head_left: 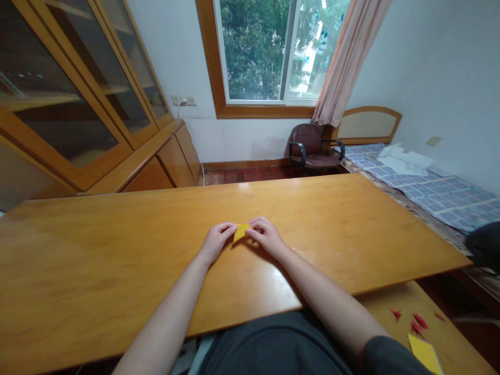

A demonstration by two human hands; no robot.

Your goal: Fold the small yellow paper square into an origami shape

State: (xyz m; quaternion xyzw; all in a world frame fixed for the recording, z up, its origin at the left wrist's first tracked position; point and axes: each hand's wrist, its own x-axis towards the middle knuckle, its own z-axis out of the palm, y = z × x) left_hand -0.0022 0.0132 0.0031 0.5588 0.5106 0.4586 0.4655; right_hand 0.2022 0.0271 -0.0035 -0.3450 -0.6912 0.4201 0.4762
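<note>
A small folded piece of yellow paper is between my two hands, just above the middle of the wooden table. My left hand pinches its upper left corner between thumb and fingers. On the other side, my right hand grips the right edge, with the thumb in front and the fingers curled behind. One pointed corner of the paper hangs down toward me. The fingers partly cover its right side, so the full fold cannot be made out.
At lower right, a lower wooden surface holds several small red folded-paper pieces and yellow paper. Beyond the table stand a brown armchair, a bed and a glass-door cabinet. Tiny pale scraps lie right of my right hand.
</note>
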